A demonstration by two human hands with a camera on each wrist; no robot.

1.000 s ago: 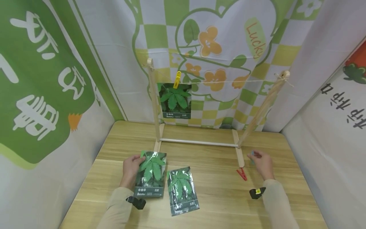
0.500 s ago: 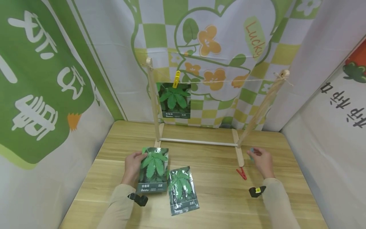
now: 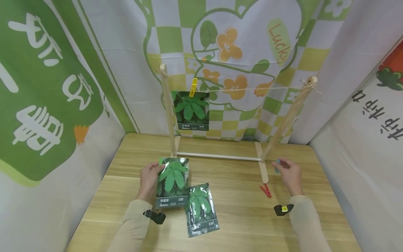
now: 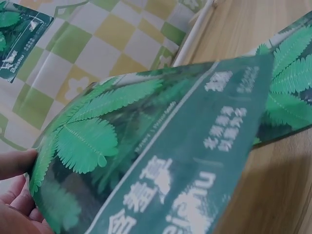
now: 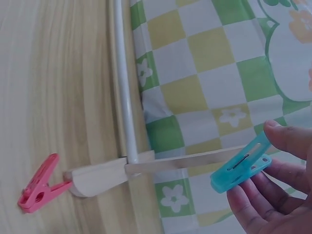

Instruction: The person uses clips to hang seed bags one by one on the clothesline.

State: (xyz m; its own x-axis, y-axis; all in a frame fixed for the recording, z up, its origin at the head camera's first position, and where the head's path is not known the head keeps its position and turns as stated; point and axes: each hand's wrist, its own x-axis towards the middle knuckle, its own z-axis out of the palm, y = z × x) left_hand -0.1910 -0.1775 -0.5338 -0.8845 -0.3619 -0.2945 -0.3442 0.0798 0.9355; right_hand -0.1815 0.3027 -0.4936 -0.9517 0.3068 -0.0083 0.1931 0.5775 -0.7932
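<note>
My left hand pinches the upper left edge of a glossy green seed packet printed with fern-like leaves, lifted off the table. In the left wrist view the packet bends slightly, thumb on its front and fingers behind. A blue clothespin is pinched between thumb and fingers of my right hand, right of the wooden rack. Beneath the held packet's lower right corner, a second seed packet lies on the table. A third, hanging packet is fixed to the string by a yellow clothespin.
A string runs between the rack's two posts, joined low down by a white rod. A red clothespin lies by the rack's right foot. Printed curtains stand behind the table.
My left hand has raised its seed packet and carried it forward and to the right. My right hand has moved slightly forward, still holding the blue clothespin.
</note>
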